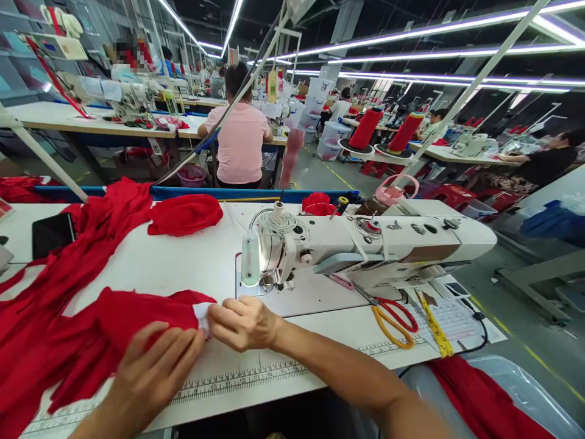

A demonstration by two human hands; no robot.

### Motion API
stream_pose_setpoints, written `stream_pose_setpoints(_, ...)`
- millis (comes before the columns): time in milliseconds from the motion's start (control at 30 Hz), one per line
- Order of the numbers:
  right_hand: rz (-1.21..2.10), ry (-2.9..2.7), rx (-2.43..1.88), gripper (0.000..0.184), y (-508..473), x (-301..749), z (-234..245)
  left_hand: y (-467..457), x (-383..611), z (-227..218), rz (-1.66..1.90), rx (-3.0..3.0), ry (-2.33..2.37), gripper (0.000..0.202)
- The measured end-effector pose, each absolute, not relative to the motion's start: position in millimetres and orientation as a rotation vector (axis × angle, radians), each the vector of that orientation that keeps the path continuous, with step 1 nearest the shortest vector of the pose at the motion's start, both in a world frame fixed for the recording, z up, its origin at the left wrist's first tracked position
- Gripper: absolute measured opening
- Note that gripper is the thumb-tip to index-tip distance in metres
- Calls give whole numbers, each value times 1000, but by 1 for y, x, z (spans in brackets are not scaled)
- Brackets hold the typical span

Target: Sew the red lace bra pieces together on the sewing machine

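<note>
My left hand [150, 369] lies flat on a red garment [114, 326] on the white sewing table [173, 262], fingers stretched toward its right edge. My right hand [242, 323] is closed in a pinch on a small white label [202, 314] at that same edge of the red fabric. Both hands sit just in front of the white sewing machine [365, 244], whose needle area [267, 280] is a short way beyond my right hand. A printed ruler strip [256, 375] runs along the table's near edge under my forearm.
Red-and-yellow scissors [393, 317] and a yellow tape measure [434, 326] lie right of the machine. More red fabric [183, 213] is piled at the table's back and left, beside a black tablet [52, 235]. A person in a pink shirt [240, 140] sits ahead. Red thread cones [365, 128] stand behind.
</note>
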State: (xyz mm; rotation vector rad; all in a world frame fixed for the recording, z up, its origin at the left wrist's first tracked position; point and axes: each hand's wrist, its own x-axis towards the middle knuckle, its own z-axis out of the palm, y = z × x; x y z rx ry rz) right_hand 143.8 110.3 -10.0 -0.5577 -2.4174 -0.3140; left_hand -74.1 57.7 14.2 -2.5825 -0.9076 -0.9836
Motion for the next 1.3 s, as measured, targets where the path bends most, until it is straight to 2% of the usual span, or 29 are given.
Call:
stream_pose_setpoints(67,-417,-2471,-490,22,108,173,-25,55,-49,-13,-870,-2516,-814,33)
stream_pose_setpoints(167,-381,-2532,-564,24,111,199,-33,63,-13,-32,-834,-2494,-852,26)
stream_pose_setpoints(400,-236,-2550,-879,19,102,218,-31,95,0,-34,-863,-2687,-727,24)
stream_pose_setpoints(600,-141,-2451,-1376,23,103,219,-36,127,-7,-32,-1078,-2807,-1082,15)
stream_pose_setpoints(733,-146,-2492,-1498,30,113,204,-35,124,-4,-33,-968,-2800,-851,21)
stream_pose_setpoints(833,-148,-2551,-1498,25,105,201,-29,117,-3,-38,-902,-2704,-738,28)
stream_pose_setpoints(967,-102,-2560,-1434,16,79,223,-22,117,-3,-42,-876,-2678,-716,21)
stream_pose_setpoints(1167,-128,-2376,-1218,24,78,236,-24,118,-1,-28,-956,-2740,-748,25)
stream_pose_setpoints(1300,-146,-2406,-1203,21,89,215,-26,109,3,-21,-1013,-2811,-867,15)
